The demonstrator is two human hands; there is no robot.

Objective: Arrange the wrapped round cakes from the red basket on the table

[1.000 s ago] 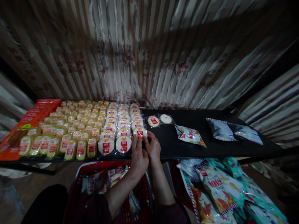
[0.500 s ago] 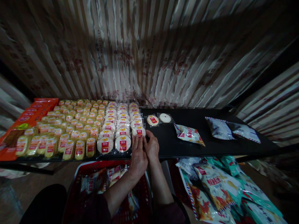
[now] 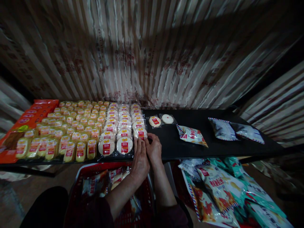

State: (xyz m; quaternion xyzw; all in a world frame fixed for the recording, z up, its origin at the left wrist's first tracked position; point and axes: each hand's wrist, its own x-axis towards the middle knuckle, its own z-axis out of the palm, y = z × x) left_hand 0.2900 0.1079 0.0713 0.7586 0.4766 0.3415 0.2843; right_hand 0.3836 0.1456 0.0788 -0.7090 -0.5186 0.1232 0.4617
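At the front of the third column of round white cakes in clear wrappers, a wrapped round cake [image 3: 140, 132] with a red and yellow label lies face up on the black shelf [image 3: 166, 144]. The straight fingers of my left hand [image 3: 140, 160] lie flat over its near edge. My right hand [image 3: 154, 148] is beside it, with bent fingers closed on the wrapper's right edge; its fingertips are partly hidden. Two more wrapped round cakes stand directly left, one of them a front cake [image 3: 124, 145] in the middle column.
Rows of small yellow packaged cakes [image 3: 80, 151] and orange packets [image 3: 26, 118] fill the left side. Rightward lie two loose round cakes [image 3: 155, 121], a chip bag [image 3: 192, 136] and pale bags [image 3: 222, 129]. Below are a red basket [image 3: 79, 177] and piled snack bags [image 3: 218, 183].
Both hands stay at the same front cake, with hardly any visible movement. The whole view has shifted very slightly.
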